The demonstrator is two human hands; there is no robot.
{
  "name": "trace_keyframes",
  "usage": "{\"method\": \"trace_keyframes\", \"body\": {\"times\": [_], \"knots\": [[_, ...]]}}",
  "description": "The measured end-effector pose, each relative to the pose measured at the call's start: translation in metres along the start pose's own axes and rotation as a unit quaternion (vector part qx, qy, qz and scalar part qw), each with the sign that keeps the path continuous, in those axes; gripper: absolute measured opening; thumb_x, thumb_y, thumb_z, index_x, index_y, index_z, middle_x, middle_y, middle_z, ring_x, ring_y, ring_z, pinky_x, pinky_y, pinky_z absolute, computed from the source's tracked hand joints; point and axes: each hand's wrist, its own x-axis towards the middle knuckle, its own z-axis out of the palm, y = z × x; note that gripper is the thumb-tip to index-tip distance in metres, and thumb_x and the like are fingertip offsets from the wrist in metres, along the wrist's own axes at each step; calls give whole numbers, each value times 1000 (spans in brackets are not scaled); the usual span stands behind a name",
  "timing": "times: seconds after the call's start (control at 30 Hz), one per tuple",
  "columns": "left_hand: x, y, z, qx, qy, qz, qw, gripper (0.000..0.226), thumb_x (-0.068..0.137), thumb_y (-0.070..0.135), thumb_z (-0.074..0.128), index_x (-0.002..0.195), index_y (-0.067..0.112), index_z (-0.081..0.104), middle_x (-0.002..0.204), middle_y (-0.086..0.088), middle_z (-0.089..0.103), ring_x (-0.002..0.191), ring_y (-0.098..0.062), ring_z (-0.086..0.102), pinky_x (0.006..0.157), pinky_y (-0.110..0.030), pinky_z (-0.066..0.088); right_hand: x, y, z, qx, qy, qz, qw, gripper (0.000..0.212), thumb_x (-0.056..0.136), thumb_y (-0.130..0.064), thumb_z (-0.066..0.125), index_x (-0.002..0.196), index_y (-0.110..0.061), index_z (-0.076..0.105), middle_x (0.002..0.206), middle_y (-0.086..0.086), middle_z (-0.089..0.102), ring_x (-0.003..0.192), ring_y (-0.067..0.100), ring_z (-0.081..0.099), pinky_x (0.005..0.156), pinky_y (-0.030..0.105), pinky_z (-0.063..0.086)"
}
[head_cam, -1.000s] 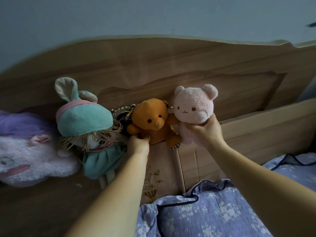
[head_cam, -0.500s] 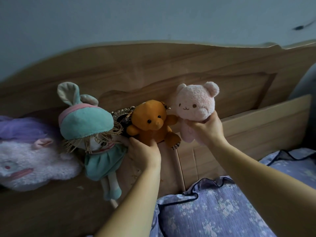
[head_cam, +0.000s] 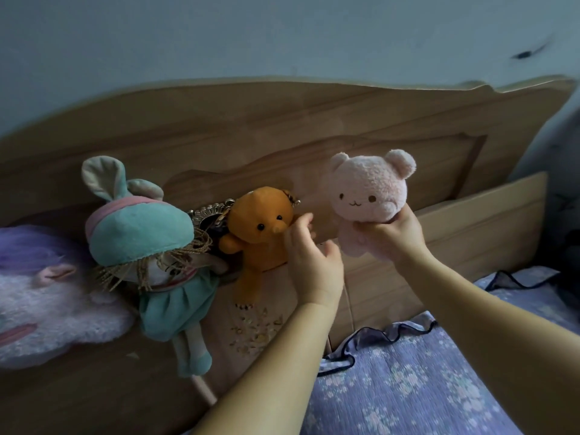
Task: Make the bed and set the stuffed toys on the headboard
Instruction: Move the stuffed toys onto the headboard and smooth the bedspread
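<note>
Left hand (head_cam: pixel 309 262) had let go of orange bear (head_cam: pixel 262 233), fingers apart beside it; right hand (head_cam: pixel 390 233) fingers clamped under pink bear (head_cam: pixel 370 196), keeping it upright against headboard (head_cam: pixel 282 127).

The headboard (head_cam: pixel 314 127) is pale wood-grain board, smooth and matt. The pink bear (head_cam: pixel 370 196) is nubbly, fuzzy plush; the orange bear (head_cam: pixel 260 243) is shorter-piled, smoother cloth. The bunny doll (head_cam: pixel 141 233) wears matt teal fabric with coarse, straw-like yarn hair. The purple toy (head_cam: pixel 47 296) is long, shaggy fur. The bedspread (head_cam: pixel 423 381) is thin, crinkled floral cloth.
</note>
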Motion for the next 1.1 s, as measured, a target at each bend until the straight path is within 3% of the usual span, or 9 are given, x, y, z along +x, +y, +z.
{"method": "trace_keyframes", "body": {"times": [0.1,0.17,0.23,0.3,0.43,0.6,0.73,0.83,1.1], "knots": [[9,25,15,-84,-93,-130,984,81,81,9,66,148,24,22,151,-2,27,136,-16,32,110,-29,32,6,0,-11,11,-34,3,999,29,56,-10,79,72,-27,62,84,-1,71,84,17,68,72,37,59],[18,33,22,-123,-159,-139,970,106,70,19,78,149,36,9,154,3,16,140,-14,22,110,-28,27,10,-1,-18,21,-70,5,997,25,48,-11,71,70,-21,63,86,10,72,83,24,69,73,44,59],[29,37,26,-181,-205,-167,947,122,51,36,87,143,48,10,149,2,25,135,-16,33,108,-38,35,14,-1,-21,37,-105,9,994,26,45,-7,67,71,-11,66,82,17,70,78,28,68,71,52,56],[39,40,29,-263,-222,-209,915,106,47,40,87,134,49,28,134,5,45,120,-19,50,93,-40,48,20,2,-23,56,-142,12,988,32,44,0,65,76,2,67,78,20,66,73,28,65,72,52,55],[54,40,38,-329,-186,-271,885,67,73,21,79,130,32,46,109,8,61,100,-19,61,81,-38,52,35,14,-25,47,-176,10,983,41,44,2,68,84,8,67,85,28,67,78,31,65,77,51,55],[54,39,43,-294,-119,-250,915,64,73,16,79,127,23,47,110,3,59,100,-21,60,83,-37,54,51,27,-20,-126,-123,-33,984,81,30,-50,82,105,-26,66,114,10,58,110,28,56,89,46,53],[56,38,43,-288,-78,-218,929,57,77,14,76,125,20,47,120,-5,57,106,-22,59,68,-26,57,47,15,-23,17,-107,-62,992,107,57,-13,87,144,-26,26,123,5,50,106,17,60,81,34,57],[61,37,41,-293,-75,-217,928,51,82,12,71,126,18,47,123,-7,56,104,-23,59,55,-25,55,46,10,-25,58,-140,-75,986,103,71,-6,80,145,-38,18,114,-4,53,98,10,64,73,29,58],[67,11,52,-166,-114,-234,951,48,91,18,57,136,21,41,134,-7,49,118,-26,52,102,-45,45,59,27,-11,12,-151,-52,987,84,76,-19,78,143,-35,31,129,3,54,110,20,60,94,36,51]]}}
